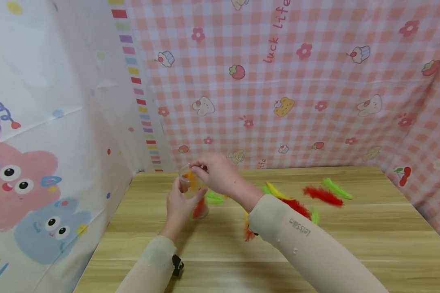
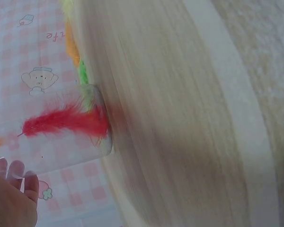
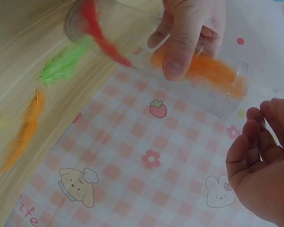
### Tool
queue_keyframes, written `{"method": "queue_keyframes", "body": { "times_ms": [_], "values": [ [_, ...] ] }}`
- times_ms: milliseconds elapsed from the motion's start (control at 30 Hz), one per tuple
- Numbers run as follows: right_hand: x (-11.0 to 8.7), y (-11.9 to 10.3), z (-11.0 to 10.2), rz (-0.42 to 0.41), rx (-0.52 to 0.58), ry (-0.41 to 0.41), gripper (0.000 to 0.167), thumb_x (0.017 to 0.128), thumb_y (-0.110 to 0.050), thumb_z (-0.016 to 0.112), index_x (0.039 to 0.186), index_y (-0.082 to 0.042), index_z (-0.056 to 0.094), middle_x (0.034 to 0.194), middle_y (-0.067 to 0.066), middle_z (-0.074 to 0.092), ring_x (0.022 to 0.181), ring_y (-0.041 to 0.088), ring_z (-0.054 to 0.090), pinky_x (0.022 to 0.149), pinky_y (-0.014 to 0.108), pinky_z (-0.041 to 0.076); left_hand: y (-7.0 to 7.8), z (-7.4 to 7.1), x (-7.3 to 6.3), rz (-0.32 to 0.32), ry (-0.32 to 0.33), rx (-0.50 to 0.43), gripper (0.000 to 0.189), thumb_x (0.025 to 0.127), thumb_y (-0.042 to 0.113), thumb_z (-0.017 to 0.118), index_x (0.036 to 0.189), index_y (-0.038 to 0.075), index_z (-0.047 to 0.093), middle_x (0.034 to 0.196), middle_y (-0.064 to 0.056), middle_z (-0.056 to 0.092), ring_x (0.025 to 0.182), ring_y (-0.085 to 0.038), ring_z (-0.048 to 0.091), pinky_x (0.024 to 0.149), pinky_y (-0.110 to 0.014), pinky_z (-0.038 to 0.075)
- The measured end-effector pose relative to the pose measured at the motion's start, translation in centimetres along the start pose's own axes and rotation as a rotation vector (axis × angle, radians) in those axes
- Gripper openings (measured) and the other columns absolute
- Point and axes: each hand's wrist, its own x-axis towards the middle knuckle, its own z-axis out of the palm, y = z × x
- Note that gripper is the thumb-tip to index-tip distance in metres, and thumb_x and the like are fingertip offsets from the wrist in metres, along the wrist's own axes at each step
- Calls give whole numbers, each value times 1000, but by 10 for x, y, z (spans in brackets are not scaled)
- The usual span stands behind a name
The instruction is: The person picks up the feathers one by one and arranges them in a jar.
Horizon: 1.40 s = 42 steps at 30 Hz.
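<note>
A tall clear plastic jar [image 3: 199,100] is gripped by my left hand [image 1: 180,206], with the thumb and fingers round its side. Low in the jar lies a red feather [image 2: 68,122]. Higher up, near the mouth, an orange feather [image 3: 215,73] is inside it. Just off the rim is my right hand [image 3: 265,156], its fingers loosely bent and nothing seen between them; the head view has this hand [image 1: 218,173] over the jar's mouth. Beside the jar's base a green feather [image 3: 61,65] lies on the table, and near it an orange feather [image 3: 23,130].
More feathers lie on the wooden table [image 1: 352,236] to the right: a yellow feather [image 1: 278,192], a red feather [image 1: 322,195], a bright green feather [image 1: 337,189] and others partly behind the right sleeve [image 1: 297,232]. Patterned cloth [image 1: 264,89] hangs behind the table and along its sides.
</note>
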Motion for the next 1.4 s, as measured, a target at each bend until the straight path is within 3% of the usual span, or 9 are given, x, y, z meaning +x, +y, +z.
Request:
{"method": "queue_keyframes", "body": {
  "times_ms": [200,333,567,733,933,1167,1400],
  "values": [
    [-1,5,1,22,8,7,28,112,-25,59,133,-19,75,130,2,76,93,15,69,82,32,59,2,1,0,31,0,-40,58,86,35,92,128,11,59,118,-17,73,116,-38,65,102,-52,53],
    [-2,9,0,50,48,8,30,113,-25,57,136,-14,72,130,4,74,102,18,69,90,37,61,2,1,-1,29,9,-52,61,85,31,93,133,12,60,122,-18,75,120,-35,68,107,-52,53],
    [-4,29,1,134,30,-16,33,113,-29,56,137,-11,70,130,6,73,109,22,69,96,42,60,0,1,-1,2,14,-41,66,85,36,93,136,12,58,122,-15,76,121,-36,69,103,-48,55],
    [-12,59,16,202,-86,-147,33,113,-27,56,138,-10,70,131,7,75,116,24,72,100,43,60,1,0,-1,-11,13,-23,67,85,37,93,135,12,57,121,-14,76,118,-37,70,99,-47,56],
    [-31,94,56,205,-251,-358,35,111,-22,58,141,-8,67,140,8,72,132,28,67,112,46,53,2,0,-2,-15,7,-27,67,84,37,93,135,12,57,121,-14,76,116,-34,70,96,-44,56],
    [-45,106,93,132,-459,-450,43,111,-17,51,154,-13,57,162,7,55,149,33,52,126,49,40,2,2,-1,-4,16,-16,67,84,38,93,135,13,58,120,-14,76,113,-31,70,94,-45,57],
    [-49,103,102,139,-517,-512,46,113,-22,47,158,-16,52,168,3,48,156,36,42,128,52,36,0,0,-2,-14,14,-12,67,84,39,93,135,14,58,120,-15,76,111,-35,70,91,-42,56]
  ]
}}
